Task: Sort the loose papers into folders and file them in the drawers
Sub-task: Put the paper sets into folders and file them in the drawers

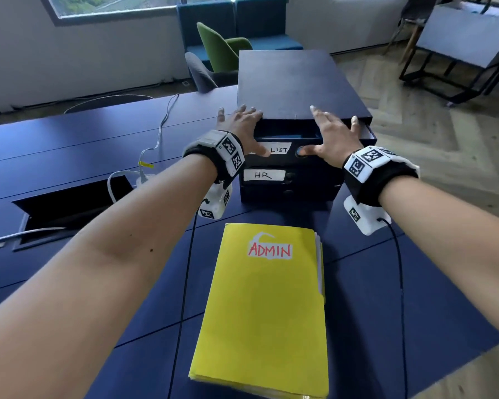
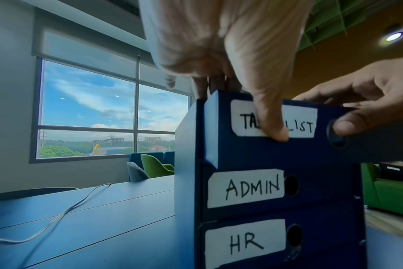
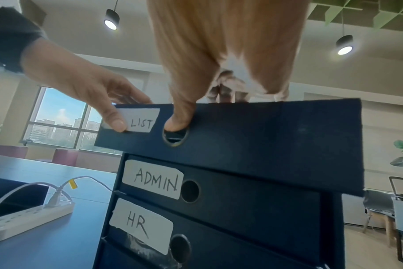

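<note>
A dark blue drawer cabinet [image 1: 294, 82] stands on the blue table [image 1: 69, 139]. Its top drawer [image 2: 265, 151], labelled LIST, sticks out a little. My left hand [image 1: 252, 131] lies with fingers flat on the cabinet's top and its thumb [image 2: 274, 127] pressed on the label. My right hand [image 1: 323, 133] rests the same way, thumb [image 3: 179, 122] at the drawer's round finger hole. Below sit the ADMIN drawer [image 2: 253, 189] and the HR drawer [image 1: 264, 175], both pushed in. A yellow folder [image 1: 265, 309] marked ADMIN lies shut on the table in front of the cabinet, with paper edges showing at its right side.
A white power strip [image 3: 23, 218] and its cable [image 1: 162, 125] lie left of the cabinet, beside an open cable hatch [image 1: 69, 203] in the table. Green and grey chairs [image 1: 216, 47] stand beyond the far edge. The table's right edge runs close to the cabinet.
</note>
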Demonstrator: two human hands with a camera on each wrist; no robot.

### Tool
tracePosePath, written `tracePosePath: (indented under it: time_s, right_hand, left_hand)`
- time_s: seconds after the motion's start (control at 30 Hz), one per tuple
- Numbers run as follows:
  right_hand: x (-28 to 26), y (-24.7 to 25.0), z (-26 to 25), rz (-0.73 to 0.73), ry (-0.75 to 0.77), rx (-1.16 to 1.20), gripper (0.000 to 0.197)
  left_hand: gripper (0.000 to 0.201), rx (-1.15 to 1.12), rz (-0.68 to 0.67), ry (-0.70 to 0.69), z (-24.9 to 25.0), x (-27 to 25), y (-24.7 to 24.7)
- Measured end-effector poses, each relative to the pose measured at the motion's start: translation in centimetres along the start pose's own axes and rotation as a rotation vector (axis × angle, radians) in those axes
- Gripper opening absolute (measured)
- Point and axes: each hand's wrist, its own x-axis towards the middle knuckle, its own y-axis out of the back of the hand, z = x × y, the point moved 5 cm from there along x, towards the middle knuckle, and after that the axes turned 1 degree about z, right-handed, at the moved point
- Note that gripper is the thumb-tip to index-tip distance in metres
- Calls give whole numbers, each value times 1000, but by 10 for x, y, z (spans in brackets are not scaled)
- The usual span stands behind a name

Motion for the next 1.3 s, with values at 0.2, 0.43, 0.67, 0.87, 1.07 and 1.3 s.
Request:
tracePosePath:
  time_s: [0.2, 0.43, 0.67, 0.87, 1.07, 1.3]
  right_hand:
    - [23, -7, 2, 254, 37, -82, 51]
    - [32, -14, -2, 360, 23, -119, 31]
    - [9, -23, -2, 473, -227, 165, 33]
    - [-15, -87, 25, 315, -735, 967, 7]
    - [-9, -122, 15, 202, -1004, 1553, 19]
    - [-9, -132, -7, 238, -1109, 1715, 20]
  left_hand:
    - [61, -130, 248, -6, -10, 12, -6]
    - [38, -109, 345, -13, -19, 20, -6]
    - [40, -156, 379, -10, -22, 25, -13]
    - [43, -205, 401, -1, -25, 28, -20]
    - [42, -262, 467, -27, -26, 24, -24]
    - [43, -264, 481, -38, -26, 23, -25]
